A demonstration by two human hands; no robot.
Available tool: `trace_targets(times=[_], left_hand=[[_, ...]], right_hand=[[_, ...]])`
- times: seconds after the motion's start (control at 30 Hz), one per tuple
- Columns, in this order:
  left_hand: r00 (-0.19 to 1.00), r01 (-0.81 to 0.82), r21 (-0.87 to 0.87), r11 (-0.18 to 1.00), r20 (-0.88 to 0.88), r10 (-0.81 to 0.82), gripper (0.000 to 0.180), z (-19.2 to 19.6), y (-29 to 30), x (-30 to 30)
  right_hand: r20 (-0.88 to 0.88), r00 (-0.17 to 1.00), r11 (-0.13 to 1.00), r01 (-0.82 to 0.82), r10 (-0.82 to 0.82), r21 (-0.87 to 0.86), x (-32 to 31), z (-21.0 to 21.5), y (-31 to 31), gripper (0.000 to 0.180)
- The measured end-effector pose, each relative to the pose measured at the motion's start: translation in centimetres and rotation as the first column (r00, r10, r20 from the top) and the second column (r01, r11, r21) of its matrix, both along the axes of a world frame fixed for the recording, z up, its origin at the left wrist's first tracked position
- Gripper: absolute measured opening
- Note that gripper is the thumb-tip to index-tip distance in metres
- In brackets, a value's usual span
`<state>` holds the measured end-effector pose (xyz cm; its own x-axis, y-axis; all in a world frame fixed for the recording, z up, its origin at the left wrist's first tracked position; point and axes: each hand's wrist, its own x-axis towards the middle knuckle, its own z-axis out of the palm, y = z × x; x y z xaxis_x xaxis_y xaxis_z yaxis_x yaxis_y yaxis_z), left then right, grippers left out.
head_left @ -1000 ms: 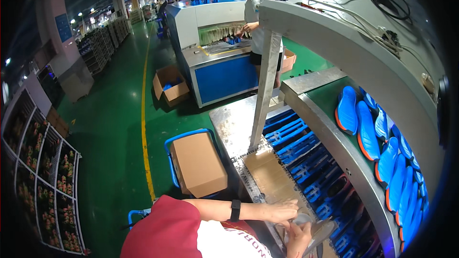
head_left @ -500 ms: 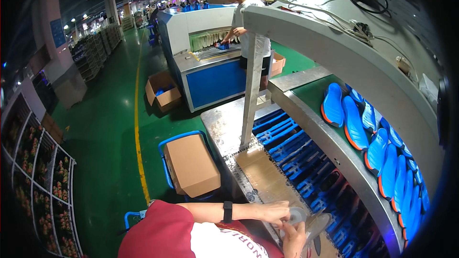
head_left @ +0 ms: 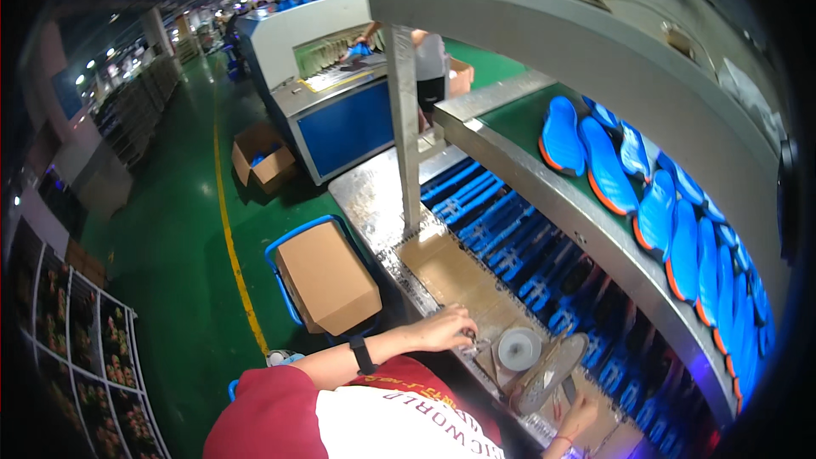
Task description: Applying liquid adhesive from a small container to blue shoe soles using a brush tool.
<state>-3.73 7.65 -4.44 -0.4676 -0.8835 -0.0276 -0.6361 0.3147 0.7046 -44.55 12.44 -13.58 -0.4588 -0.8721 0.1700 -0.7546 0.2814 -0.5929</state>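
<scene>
My left hand (head_left: 450,328) is over the near edge of the metal workbench (head_left: 353,191), its fingers closed around something small and dark that I cannot make out. To its right, a round, pale, translucent roll with a hub (head_left: 517,350) lies flat on a cardboard sheet (head_left: 438,268). Beside the roll rests a long grey, sole-shaped piece (head_left: 554,371). My right hand (head_left: 580,419) is low over the cardboard, fingers partly stretched out, close to a thin dark blade-like tool (head_left: 569,388). Nothing shows in that hand.
Blue slotted parts (head_left: 535,289) line the bench's far side. Above them, a shelf (head_left: 527,170) carries several blue insoles with orange edges (head_left: 608,166). A carton (head_left: 327,276) sits in a blue-framed cart at left. Another person works at a blue-and-white machine (head_left: 344,132).
My hands were together at the round roll; now they are apart, left hand back toward the bench edge, right hand lower right. The roll lies free. The whole view has shifted.
</scene>
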Motion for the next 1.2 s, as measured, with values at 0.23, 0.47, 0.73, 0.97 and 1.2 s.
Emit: trace_targets(times=[0.23,0.47,0.73,0.97,1.2], left_hand=[[0.994,-0.092,-0.092,0.992,-0.072,0.085,0.023,0.4,-0.5,0.3],[0.995,-0.086,0.025,0.996,-0.042,0.087,0.025,0.9,-1.7,-1.9],[0.999,-0.054,0.049,0.997,0.002,0.054,0.026,0.7,-0.7,-3.9],[0.996,-0.083,0.057,0.995,-0.033,0.085,0.025,0.5,-0.4,-3.8],[0.993,-0.102,0.070,0.992,-0.048,0.106,0.025,0.5,0.1,-3.5]], right_hand=[[0.161,0.984,0.989,0.056,-0.078,0.136,-2.0,-6.9,1.1,0.032],[-0.100,0.995,0.997,0.010,-0.003,0.072,-2.0,-7.9,1.8,0.021],[-0.152,0.987,0.997,0.054,-0.047,0.048,-1.8,-9.6,2.0,0.017],[-0.126,0.991,0.993,0.051,-0.037,0.110,-2.5,-10.9,1.3,0.016],[0.069,0.991,0.992,0.121,-0.119,-0.025,-1.8,-7.8,0.5,0.019]])
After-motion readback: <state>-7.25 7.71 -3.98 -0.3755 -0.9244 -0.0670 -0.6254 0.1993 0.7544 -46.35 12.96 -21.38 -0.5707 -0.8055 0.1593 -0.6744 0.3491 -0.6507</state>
